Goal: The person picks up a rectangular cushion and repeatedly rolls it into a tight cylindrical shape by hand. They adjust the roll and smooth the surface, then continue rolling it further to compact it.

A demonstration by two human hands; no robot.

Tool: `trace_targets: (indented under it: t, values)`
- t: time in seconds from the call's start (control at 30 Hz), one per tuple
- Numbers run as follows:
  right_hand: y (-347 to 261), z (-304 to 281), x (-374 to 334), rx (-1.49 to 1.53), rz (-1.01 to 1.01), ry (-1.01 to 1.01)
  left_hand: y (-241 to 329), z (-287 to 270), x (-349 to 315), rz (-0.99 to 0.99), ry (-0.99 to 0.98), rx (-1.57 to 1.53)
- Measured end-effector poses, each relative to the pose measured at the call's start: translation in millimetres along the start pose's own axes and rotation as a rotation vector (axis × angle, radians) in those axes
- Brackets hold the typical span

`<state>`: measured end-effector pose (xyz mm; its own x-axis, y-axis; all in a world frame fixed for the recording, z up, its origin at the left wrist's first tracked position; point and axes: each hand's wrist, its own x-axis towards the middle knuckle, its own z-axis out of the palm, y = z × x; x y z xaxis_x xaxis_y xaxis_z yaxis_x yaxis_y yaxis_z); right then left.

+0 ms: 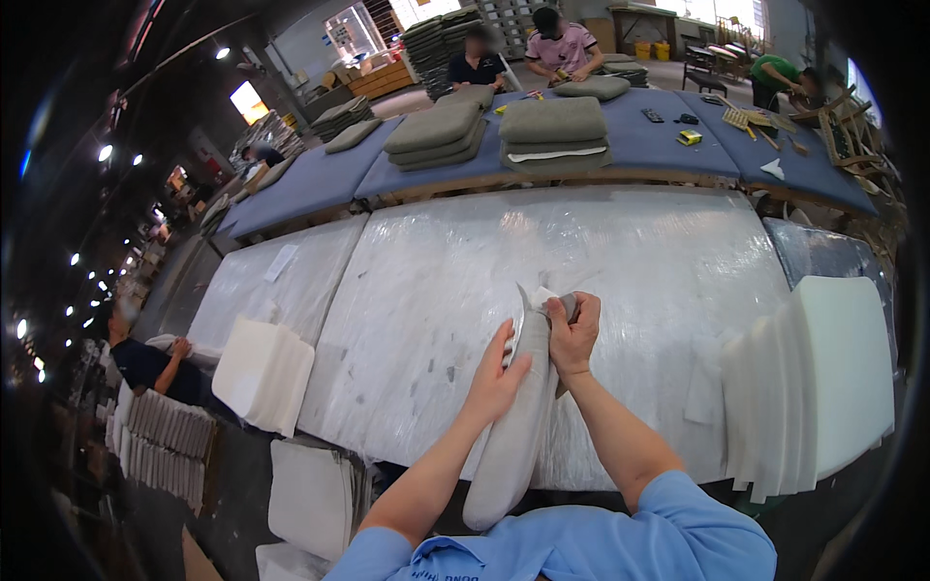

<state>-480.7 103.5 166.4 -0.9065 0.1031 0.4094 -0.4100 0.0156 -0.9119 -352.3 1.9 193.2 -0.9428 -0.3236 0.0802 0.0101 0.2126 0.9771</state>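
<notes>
A grey seat cushion (511, 443) stands on its edge before me, its lower end close against my blue shirt. Along its left side lies my left hand (498, 376), fingers extended and thumb over the top, steadying it. At the far end my right hand (575, 334) is closed on the edge of the cushion's grey fabric cover. A bit of white padding (544, 295) shows there, beside a pointed flap of the cover. My right fingertips are partly hidden by the fabric.
The work table (417, 290) is wrapped in clear plastic. White foam pads (852, 373) stand at the right, and more foam pads (260, 373) at the left. Beyond, a blue table (668, 145) bears stacked grey-green cushions (552, 121) and tools. Co-workers are behind it; one person (155, 363) works at left.
</notes>
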Motion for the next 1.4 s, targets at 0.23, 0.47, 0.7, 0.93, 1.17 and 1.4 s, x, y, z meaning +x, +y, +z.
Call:
trace_targets:
  t: [0.23,0.47,0.7,0.93,1.17,1.4]
  values:
    - [-22.0,4.6,-0.3,-0.005,-0.205,-0.001,-12.8,-18.3,130.7,-0.007,-0.290,-0.129]
    - [-43.0,10.6,13.3,-0.202,0.086,-0.049,-12.3,0.3,146.6,-0.237,-0.512,-0.361]
    - [-34.7,19.3,61.5,-0.531,-0.035,-0.115,-10.9,22.6,126.7,-0.257,-0.277,-0.408]
    - [-15.8,38.7,77.0,-0.598,0.088,-0.222,-14.6,18.3,123.5,-0.233,-0.129,-0.423]
    - [-13.5,43.8,65.5,-0.281,0.062,-0.170,-55.0,-7.8,126.3,-0.194,-0.101,-0.579]
    - [-15.3,12.4,18.8,0.050,0.077,-0.281,-89.5,-5.2,104.3,0.112,0.014,-0.517]
